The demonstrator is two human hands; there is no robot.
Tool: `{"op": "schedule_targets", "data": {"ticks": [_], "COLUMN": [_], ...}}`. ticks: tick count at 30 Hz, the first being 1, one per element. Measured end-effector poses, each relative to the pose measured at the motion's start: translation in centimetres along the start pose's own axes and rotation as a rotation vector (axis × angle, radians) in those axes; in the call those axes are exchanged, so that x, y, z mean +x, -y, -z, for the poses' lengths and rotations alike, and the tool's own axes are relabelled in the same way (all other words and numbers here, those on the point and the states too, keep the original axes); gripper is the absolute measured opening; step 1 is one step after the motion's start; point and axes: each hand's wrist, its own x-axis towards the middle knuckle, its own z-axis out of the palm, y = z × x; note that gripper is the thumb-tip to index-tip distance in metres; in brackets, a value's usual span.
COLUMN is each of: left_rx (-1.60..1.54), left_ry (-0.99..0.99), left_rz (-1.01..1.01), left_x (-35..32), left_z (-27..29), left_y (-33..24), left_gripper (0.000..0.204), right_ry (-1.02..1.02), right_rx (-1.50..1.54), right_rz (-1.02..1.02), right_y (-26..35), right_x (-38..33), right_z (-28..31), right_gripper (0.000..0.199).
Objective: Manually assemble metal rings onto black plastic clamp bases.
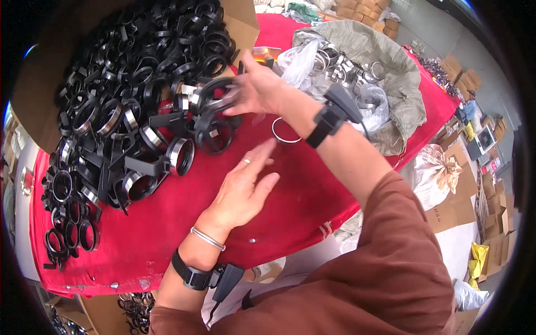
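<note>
Your left hand [243, 187] is hovering open over the red-covered table [167, 234], while your right hand [258, 89] is gripping a black plastic ring clamp [215, 95] beside the heap of black clamps [128, 100]. You seem to be placing it there; next, reaching the thin silver metal ring [286, 131] calls for an emptied hand.

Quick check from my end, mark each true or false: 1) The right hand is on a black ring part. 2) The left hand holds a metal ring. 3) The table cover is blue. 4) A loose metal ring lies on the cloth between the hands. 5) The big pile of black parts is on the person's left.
1) True: the right hand grips a black ring part at the edge of the pile.
2) False: the left hand is open and holds nothing.
3) False: the cloth is red.
4) True: a metal ring lies on the cloth by the right wrist.
5) True: the pile fills the left side.
</note>
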Motion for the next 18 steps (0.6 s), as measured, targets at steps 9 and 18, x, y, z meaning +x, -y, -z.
{"op": "schedule_targets", "data": {"ticks": [9,18], "left_rx": [-0.361,-0.955], "left_ry": [-0.175,-0.094], "left_rz": [0.279,0.493], "left_x": [1.1,1.3], "left_z": [-0.4,0.3], "left_y": [3.0,3.6], "left_gripper": [0.064,0.062], "right_ry": [-0.606,-0.483], "right_rx": [-2.104,-1.511], "right_rz": [0.832,0.605], "right_y": [2.0,1.5], "right_x": [6.1,-4.6], "right_z": [13.4,7.4], "right_gripper": [0.041,0.021]}}
